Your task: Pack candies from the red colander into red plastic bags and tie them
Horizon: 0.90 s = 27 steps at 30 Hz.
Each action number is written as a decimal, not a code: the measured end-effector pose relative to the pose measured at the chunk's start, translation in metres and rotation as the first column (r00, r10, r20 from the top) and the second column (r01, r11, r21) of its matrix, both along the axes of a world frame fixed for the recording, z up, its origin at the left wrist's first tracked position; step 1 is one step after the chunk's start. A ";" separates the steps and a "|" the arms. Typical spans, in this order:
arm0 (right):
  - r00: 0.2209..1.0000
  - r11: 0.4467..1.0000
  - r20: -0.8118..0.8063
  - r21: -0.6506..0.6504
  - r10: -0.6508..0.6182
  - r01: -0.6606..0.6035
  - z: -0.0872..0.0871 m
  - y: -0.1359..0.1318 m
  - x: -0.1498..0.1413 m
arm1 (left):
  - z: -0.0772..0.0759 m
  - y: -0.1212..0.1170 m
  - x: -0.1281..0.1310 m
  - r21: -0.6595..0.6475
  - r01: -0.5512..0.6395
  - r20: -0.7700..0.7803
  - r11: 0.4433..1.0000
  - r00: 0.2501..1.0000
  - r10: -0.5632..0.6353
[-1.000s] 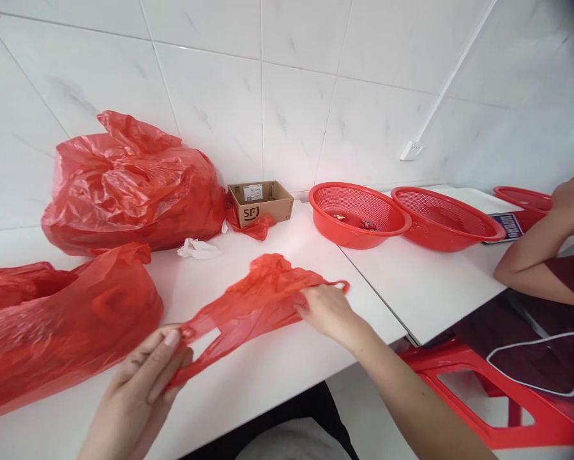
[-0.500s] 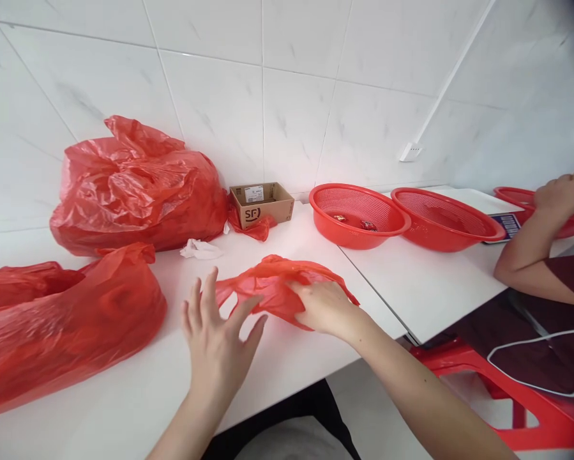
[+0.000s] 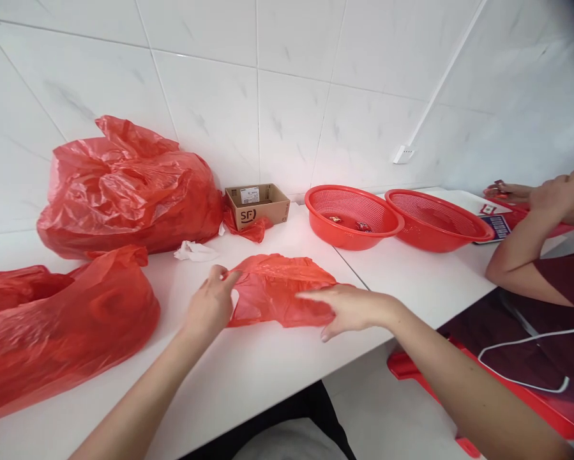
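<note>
We've got a bare L hand (image 3: 209,303) & bare R hand (image 3: 351,310), L forearm (image 3: 145,383) & R forearm (image 3: 452,377) also bare, R w/ a couple of tiny spots, plus plain lt. grey cloth (image 3: 294,442) curving at btm. ctr. w/ black cloth (image 3: 321,409) around it, exact garment types unclear.

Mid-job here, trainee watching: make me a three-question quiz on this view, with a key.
1. True or false: the big bulging red bag stands left of the cardboard box.
2. The left hand is at:
A) a mesh basket
B) the spread-out red bag
C) the wall socket
3. Fill in: the large letters on the cardboard box read ____.
Key: 1 true; 2 B; 3 SF
</note>
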State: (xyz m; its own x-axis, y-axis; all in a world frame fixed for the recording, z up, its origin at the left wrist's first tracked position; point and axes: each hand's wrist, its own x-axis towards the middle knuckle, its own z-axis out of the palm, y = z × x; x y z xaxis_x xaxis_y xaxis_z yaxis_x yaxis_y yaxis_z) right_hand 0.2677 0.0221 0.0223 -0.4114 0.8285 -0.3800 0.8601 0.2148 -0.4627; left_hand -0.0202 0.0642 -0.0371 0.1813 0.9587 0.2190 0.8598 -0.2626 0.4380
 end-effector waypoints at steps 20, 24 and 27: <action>0.988 0.997 -0.140 0.039 -0.064 0.070 -0.016 0.019 -0.007 | 0.034 -0.016 -0.016 -0.400 0.307 0.904 0.863 -0.020 0.426; 0.986 0.998 -0.159 0.024 -0.050 0.054 -0.012 0.020 -0.003 | 0.030 -0.027 -0.023 -0.401 0.110 0.861 0.909 0.383 0.334; 0.989 0.998 -0.140 0.036 -0.037 0.043 -0.012 0.020 -0.012 | 0.019 -0.034 -0.005 -0.409 0.088 0.804 0.908 0.506 0.313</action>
State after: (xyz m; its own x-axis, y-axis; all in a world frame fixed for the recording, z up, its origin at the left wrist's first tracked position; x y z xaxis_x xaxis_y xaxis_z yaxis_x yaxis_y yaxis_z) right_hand 0.2556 0.0418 0.0101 -0.4245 0.8583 -0.2884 0.7960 0.2019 -0.5707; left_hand -0.0249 0.0300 -0.0185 -0.0121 0.9883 -0.1523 0.0359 0.1526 0.9876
